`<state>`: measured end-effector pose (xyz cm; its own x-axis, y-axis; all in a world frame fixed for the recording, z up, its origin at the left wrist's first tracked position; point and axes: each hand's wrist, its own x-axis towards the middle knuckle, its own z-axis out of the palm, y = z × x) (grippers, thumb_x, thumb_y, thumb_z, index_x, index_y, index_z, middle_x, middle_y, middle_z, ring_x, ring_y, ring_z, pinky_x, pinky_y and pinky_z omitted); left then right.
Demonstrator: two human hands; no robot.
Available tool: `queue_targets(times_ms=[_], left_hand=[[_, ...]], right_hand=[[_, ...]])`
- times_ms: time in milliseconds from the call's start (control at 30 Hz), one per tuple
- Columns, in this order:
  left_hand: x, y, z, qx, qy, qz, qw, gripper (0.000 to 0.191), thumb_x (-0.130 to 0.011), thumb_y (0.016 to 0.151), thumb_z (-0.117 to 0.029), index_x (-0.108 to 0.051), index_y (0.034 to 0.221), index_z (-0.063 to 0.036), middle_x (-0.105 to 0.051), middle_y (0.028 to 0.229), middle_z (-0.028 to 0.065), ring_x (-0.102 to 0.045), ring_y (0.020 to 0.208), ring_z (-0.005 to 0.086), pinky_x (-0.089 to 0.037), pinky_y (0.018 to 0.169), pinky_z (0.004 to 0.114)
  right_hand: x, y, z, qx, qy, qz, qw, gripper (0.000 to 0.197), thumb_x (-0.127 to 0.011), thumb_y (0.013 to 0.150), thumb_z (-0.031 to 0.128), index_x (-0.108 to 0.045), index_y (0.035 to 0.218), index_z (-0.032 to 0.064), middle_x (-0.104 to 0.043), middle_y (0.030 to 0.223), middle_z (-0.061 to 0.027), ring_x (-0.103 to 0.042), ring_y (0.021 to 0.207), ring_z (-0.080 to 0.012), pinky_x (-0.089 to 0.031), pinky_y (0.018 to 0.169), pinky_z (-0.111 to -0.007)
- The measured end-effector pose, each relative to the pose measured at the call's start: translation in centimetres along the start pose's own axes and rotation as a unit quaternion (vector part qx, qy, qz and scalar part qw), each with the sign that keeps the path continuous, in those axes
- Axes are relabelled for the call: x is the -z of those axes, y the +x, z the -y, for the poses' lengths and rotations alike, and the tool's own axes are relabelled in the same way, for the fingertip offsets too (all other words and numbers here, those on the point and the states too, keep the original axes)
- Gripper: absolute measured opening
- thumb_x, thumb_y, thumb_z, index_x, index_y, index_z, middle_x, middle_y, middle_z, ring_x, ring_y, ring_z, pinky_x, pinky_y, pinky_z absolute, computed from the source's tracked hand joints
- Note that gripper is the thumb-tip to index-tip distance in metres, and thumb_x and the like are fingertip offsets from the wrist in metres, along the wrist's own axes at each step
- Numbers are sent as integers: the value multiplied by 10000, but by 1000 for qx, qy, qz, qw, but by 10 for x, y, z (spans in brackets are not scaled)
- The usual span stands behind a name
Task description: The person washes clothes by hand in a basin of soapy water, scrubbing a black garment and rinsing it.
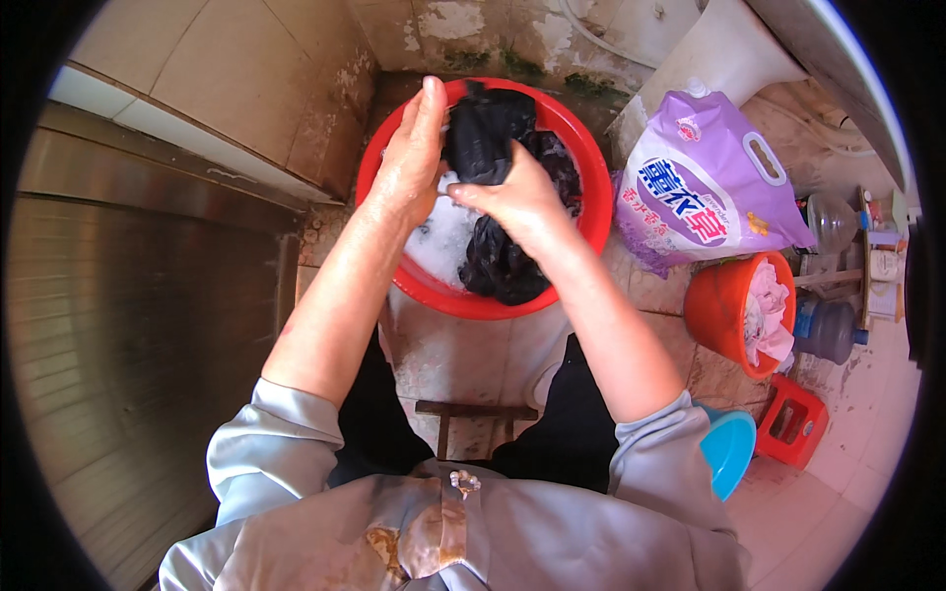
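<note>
Over a round red plastic basin (484,309), my right hand (517,198) grips a bunched black cloth (480,140) from its lower right side. My left hand (414,159) is upright on the cloth's left side, its fingers straight and pointing away from me; whether it presses on the cloth cannot be told. White suds (443,244) float in the basin below my hands. More wet dark fabric (499,262) lies in the basin, at the near side and along the right.
A large purple detergent bag (709,177) stands right of the basin. Beyond it are an orange bucket (709,310) with pink cloth, a plastic water bottle (828,330), a red stool (794,421) and a blue basin (732,451). A tiled wall (222,74) is at left.
</note>
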<state>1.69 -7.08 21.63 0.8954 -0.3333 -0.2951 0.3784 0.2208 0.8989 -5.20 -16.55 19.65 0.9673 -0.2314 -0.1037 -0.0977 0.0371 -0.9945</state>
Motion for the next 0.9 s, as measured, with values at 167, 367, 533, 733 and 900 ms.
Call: queue_targets(times_ms=[167, 367, 533, 733, 900], left_hand=[[20, -8, 8, 21, 140, 128, 982, 521, -668, 718, -295, -466, 1129, -47, -538, 1011, 51, -500, 924, 148, -407, 775, 298], [71, 20, -4, 74, -102, 11, 992, 244, -528, 794, -103, -467, 1004, 5, -557, 898, 98, -557, 826, 209, -464, 757, 368], [56, 9, -16, 113, -245, 31, 963, 319, -375, 683, 7, -401, 989, 93, -531, 941, 229, -536, 905, 331, -424, 843, 450], [39, -5, -20, 64, -83, 156, 982, 481, -364, 615, 44, -430, 1092, 21, -524, 1032, 209, -525, 966, 293, -412, 877, 388], [52, 4, -12, 14, 4, 116, 993, 377, -440, 707, 63, -458, 1081, 15, -560, 984, 145, -549, 910, 216, -443, 819, 310]], right_hand=[[36, -2, -2, -110, 224, 128, 960, 341, -570, 806, 164, -468, 1091, 8, -537, 1015, -37, -519, 917, -123, -414, 800, -257], [68, 6, -11, -100, 349, -20, 932, 300, -561, 801, 210, -525, 1002, -10, -585, 933, -118, -579, 855, -242, -463, 695, -323], [65, 4, -1, -44, 241, -2, 970, 477, -534, 723, 62, -380, 1172, 9, -499, 1123, -172, -545, 933, -280, -436, 725, -339], [12, -1, 4, -97, 127, 108, 981, 353, -667, 690, 116, -510, 1002, 61, -523, 728, 5, -479, 558, -78, -362, 506, -198], [23, 3, 13, -87, 214, -24, 973, 97, -605, 688, 23, -550, 765, 44, -543, 697, -18, -473, 537, -105, -377, 479, -232]])
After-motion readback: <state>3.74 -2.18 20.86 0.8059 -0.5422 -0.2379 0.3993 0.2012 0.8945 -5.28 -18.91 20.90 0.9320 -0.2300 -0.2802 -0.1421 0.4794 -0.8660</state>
